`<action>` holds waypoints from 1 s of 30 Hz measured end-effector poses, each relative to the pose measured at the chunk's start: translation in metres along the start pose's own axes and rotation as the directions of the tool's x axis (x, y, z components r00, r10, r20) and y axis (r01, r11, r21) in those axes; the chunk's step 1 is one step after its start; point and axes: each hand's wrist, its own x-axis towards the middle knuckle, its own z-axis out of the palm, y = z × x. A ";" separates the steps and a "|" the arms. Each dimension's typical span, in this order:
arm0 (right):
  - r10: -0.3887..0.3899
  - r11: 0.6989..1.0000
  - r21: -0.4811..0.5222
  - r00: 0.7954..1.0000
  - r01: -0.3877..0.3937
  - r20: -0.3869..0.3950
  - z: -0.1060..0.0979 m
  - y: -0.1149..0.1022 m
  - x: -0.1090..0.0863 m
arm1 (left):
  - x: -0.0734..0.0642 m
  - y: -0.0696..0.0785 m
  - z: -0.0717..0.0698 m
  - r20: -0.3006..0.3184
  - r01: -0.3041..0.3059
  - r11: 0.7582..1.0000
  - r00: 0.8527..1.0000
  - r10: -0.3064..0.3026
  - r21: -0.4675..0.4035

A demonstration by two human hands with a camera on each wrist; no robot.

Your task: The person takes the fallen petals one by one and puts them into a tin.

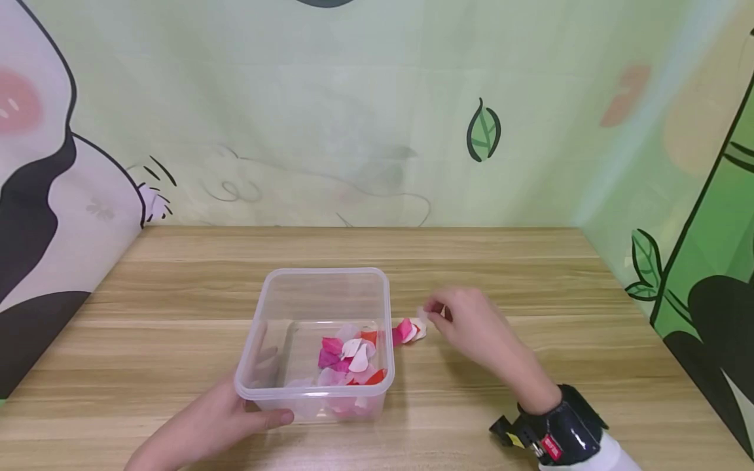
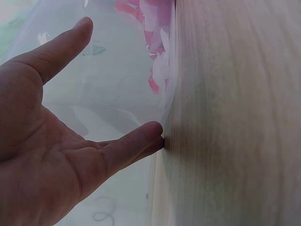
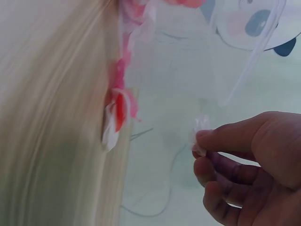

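Note:
A clear plastic box [image 1: 315, 392] stands on the table with pink, white and red petals [image 1: 353, 356] inside, mostly toward its right. My left hand [image 1: 220, 412] rests against its near left corner, thumb along the front wall and fingers by the left wall. In the left wrist view the thumb and fingers [image 2: 134, 141] are spread and fairly straight. Just right of the box lies a small pile of pink, red and white petals [image 1: 408, 331]. Above and beside that pile my right hand [image 1: 471, 324] pinches a pale, translucent petal [image 3: 201, 132] between thumb and fingertips.
The wood-grain table [image 1: 501, 261] reaches back to a wall covered with a printed cartoon cloth [image 1: 353, 118]. The same cloth borders the table on both sides. A black strap with a camera [image 1: 559, 425] sits on the right wrist.

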 end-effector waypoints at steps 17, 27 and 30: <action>-0.264 0.950 0.095 0.930 0.296 -0.256 -0.008 -0.046 -0.018 | 0.000 -0.002 -0.001 -0.008 -0.016 1.000 1.000 0.016 0.023; -0.397 0.891 0.088 0.859 0.445 -0.323 -0.007 -0.063 -0.026 | 0.001 -0.001 0.000 -0.007 -0.012 1.000 1.000 0.012 0.003; -0.426 0.873 0.094 0.841 0.479 -0.334 -0.006 -0.066 -0.028 | 0.001 -0.001 0.000 -0.007 -0.002 1.000 1.000 0.002 0.006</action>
